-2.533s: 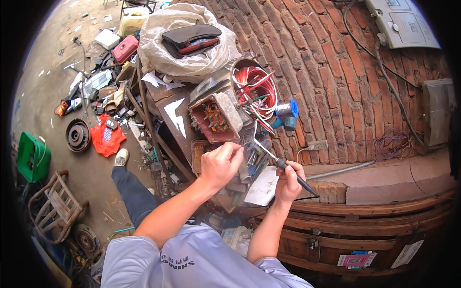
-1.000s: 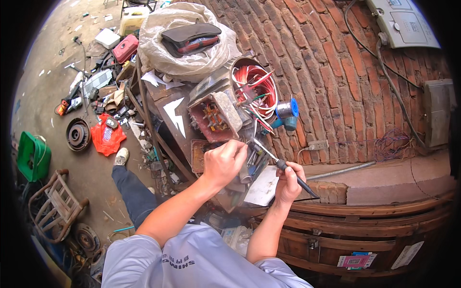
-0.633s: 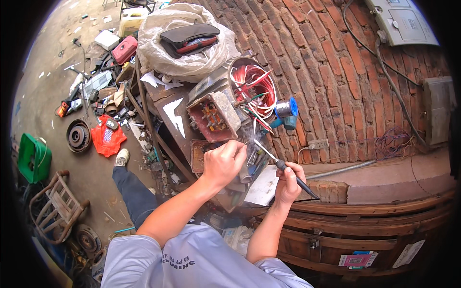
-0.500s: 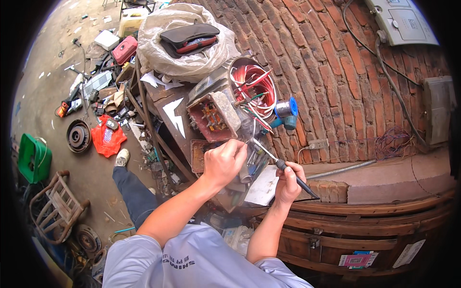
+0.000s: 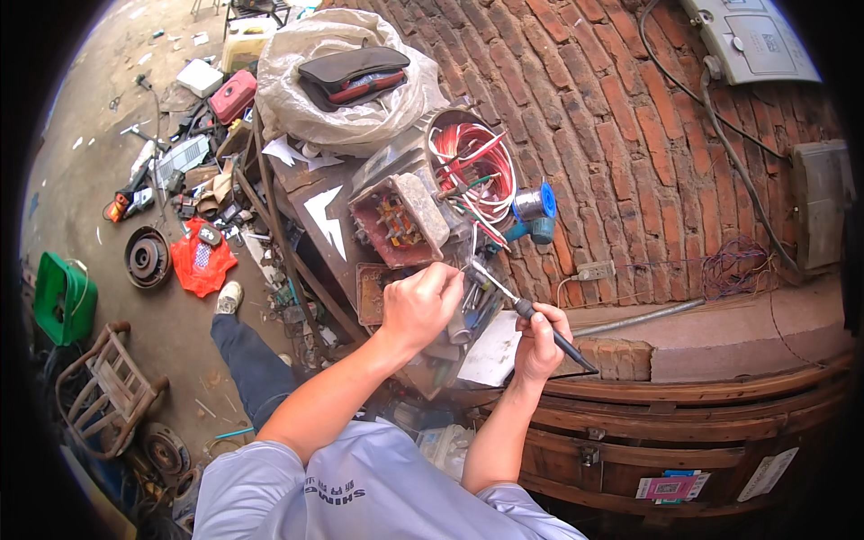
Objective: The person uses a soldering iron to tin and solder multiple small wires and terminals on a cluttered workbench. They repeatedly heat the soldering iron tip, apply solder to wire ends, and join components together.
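A brick wall (image 5: 603,162) is standing at two o'clock from a cluttered desk (image 5: 292,186). The left hand (image 5: 418,306) is pinching its fingers together, contents unclear; at its three o'clock, the right hand (image 5: 540,349) is holding a slanting soldering iron (image 5: 525,309), tip pointing toward half past ten.

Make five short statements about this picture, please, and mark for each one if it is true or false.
1. The right hand holds a soldering iron. True.
2. The left hand lies flat with spread fingers. False: its fingers are curled in toward the thumb.
3. A dark case lies on the whitish bag. True.
4. The green bucket stands on the person's right. False: it is on the left.
5. The coiled wires are all blue. False: they are mostly red and white.
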The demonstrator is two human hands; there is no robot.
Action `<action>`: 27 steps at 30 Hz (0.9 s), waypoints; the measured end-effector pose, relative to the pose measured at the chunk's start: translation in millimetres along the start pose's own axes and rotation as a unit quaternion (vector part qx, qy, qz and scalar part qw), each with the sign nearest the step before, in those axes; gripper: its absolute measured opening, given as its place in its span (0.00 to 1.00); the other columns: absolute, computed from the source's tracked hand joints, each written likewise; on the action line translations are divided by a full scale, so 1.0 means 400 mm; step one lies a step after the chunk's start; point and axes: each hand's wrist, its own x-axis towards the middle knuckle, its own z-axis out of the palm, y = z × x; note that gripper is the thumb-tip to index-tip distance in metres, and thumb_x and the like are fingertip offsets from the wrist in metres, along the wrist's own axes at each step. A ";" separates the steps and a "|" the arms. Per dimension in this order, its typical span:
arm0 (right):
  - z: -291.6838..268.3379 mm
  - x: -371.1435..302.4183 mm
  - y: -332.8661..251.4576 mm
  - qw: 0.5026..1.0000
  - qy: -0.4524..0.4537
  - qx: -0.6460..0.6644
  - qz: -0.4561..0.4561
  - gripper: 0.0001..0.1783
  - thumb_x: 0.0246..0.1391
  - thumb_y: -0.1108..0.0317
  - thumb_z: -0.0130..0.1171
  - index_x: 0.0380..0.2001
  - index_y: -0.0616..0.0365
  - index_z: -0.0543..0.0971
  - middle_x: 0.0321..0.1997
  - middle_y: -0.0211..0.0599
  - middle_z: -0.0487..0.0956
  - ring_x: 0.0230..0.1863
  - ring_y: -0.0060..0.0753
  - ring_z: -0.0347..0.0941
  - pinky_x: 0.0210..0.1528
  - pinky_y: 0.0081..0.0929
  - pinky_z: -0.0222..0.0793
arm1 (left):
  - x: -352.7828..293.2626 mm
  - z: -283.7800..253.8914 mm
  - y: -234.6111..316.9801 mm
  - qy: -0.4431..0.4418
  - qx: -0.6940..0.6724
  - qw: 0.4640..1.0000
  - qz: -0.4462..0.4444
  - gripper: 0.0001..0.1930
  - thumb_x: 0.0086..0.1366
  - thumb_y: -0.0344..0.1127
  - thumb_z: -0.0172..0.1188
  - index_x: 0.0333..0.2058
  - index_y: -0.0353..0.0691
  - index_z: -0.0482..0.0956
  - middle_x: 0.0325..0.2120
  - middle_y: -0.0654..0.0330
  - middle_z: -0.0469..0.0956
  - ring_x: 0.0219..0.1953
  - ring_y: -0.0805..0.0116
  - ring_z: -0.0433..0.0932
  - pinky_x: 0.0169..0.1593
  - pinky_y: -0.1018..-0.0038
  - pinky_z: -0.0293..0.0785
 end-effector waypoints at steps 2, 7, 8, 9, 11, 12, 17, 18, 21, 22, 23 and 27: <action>0.000 -0.001 0.000 1.000 0.000 -0.001 0.000 0.12 0.61 0.71 0.63 0.43 0.69 0.80 0.34 0.46 0.82 0.30 0.31 0.76 0.35 0.28 0.73 | -0.001 0.002 -0.001 0.001 0.000 1.000 0.001 0.05 0.66 0.35 0.67 0.33 0.40 0.83 0.27 0.55 0.86 0.27 0.53 0.86 0.30 0.62 0.81; 0.018 -0.003 -0.012 1.000 0.019 0.005 0.010 0.12 0.58 0.72 0.63 0.42 0.71 0.82 0.33 0.43 0.82 0.30 0.28 0.74 0.36 0.25 0.70 | 0.004 0.002 0.001 0.004 0.006 1.000 0.001 0.06 0.65 0.35 0.67 0.33 0.40 0.83 0.27 0.54 0.86 0.27 0.53 0.86 0.30 0.62 0.81; 0.024 -0.003 -0.015 1.000 0.027 0.007 0.014 0.12 0.57 0.73 0.63 0.41 0.71 0.82 0.32 0.41 0.81 0.29 0.26 0.74 0.36 0.24 0.69 | 0.005 0.004 0.000 0.006 0.009 1.000 0.002 0.06 0.65 0.35 0.67 0.33 0.40 0.83 0.27 0.54 0.86 0.27 0.53 0.86 0.30 0.61 0.81; 0.023 -0.003 -0.015 0.999 0.027 0.008 0.014 0.12 0.56 0.73 0.63 0.41 0.71 0.82 0.32 0.41 0.81 0.29 0.26 0.74 0.36 0.24 0.69 | 0.005 0.005 0.000 0.006 0.007 1.000 0.004 0.06 0.65 0.35 0.67 0.33 0.40 0.83 0.27 0.54 0.86 0.27 0.53 0.86 0.30 0.61 0.81; 0.021 -0.002 -0.013 0.999 0.027 0.009 0.015 0.12 0.56 0.73 0.63 0.41 0.71 0.82 0.33 0.41 0.81 0.29 0.26 0.74 0.36 0.24 0.69 | 0.005 0.006 -0.001 0.006 0.005 1.000 0.006 0.06 0.66 0.35 0.67 0.33 0.40 0.83 0.27 0.54 0.86 0.27 0.53 0.86 0.30 0.61 0.81; 0.020 -0.002 -0.012 0.999 0.028 0.009 0.017 0.12 0.56 0.73 0.63 0.41 0.71 0.82 0.33 0.40 0.81 0.29 0.26 0.74 0.36 0.24 0.68 | 0.004 0.007 -0.001 0.005 0.006 1.000 0.004 0.06 0.66 0.35 0.67 0.33 0.40 0.83 0.27 0.54 0.86 0.27 0.53 0.86 0.30 0.61 0.81; -0.009 -0.001 0.007 1.000 0.012 -0.003 0.005 0.12 0.60 0.71 0.63 0.43 0.68 0.81 0.34 0.45 0.82 0.30 0.30 0.75 0.36 0.27 0.72 | 0.002 0.008 0.000 0.001 0.010 1.000 0.001 0.06 0.65 0.35 0.67 0.33 0.40 0.83 0.27 0.54 0.86 0.27 0.53 0.86 0.30 0.61 0.81; -0.012 -0.001 0.010 1.000 0.011 -0.005 0.004 0.12 0.60 0.71 0.63 0.43 0.68 0.81 0.34 0.45 0.82 0.30 0.30 0.75 0.36 0.27 0.72 | 0.002 0.007 0.000 0.000 0.010 1.000 -0.001 0.06 0.65 0.35 0.68 0.33 0.40 0.83 0.27 0.54 0.86 0.27 0.53 0.86 0.30 0.61 0.81; -0.012 -0.001 0.012 1.000 0.008 -0.010 -0.002 0.12 0.60 0.71 0.63 0.43 0.68 0.81 0.34 0.44 0.82 0.31 0.30 0.75 0.36 0.26 0.72 | 0.002 0.007 0.001 0.000 0.009 1.000 -0.002 0.06 0.65 0.36 0.68 0.33 0.40 0.83 0.27 0.54 0.86 0.27 0.52 0.86 0.30 0.61 0.81; -0.007 -0.001 0.009 1.000 0.006 -0.010 -0.004 0.12 0.60 0.71 0.63 0.43 0.68 0.81 0.34 0.44 0.82 0.31 0.29 0.75 0.36 0.26 0.72 | 0.001 0.007 0.000 0.001 0.009 1.000 -0.001 0.06 0.65 0.36 0.68 0.33 0.40 0.83 0.27 0.54 0.86 0.27 0.52 0.86 0.30 0.61 0.81; -0.004 -0.001 0.007 1.000 0.004 -0.011 -0.006 0.12 0.60 0.71 0.63 0.43 0.68 0.81 0.34 0.44 0.82 0.31 0.29 0.76 0.36 0.26 0.72 | 0.001 0.008 -0.001 0.001 0.009 1.000 0.000 0.06 0.65 0.36 0.68 0.33 0.40 0.83 0.27 0.54 0.86 0.27 0.52 0.86 0.30 0.61 0.81; -0.001 -0.002 0.008 1.000 0.005 -0.009 -0.012 0.12 0.60 0.71 0.63 0.43 0.69 0.81 0.34 0.44 0.82 0.30 0.29 0.76 0.35 0.26 0.72 | 0.001 0.008 0.000 -0.001 0.008 1.000 -0.001 0.06 0.65 0.36 0.68 0.34 0.40 0.84 0.28 0.54 0.86 0.28 0.51 0.86 0.31 0.61 0.81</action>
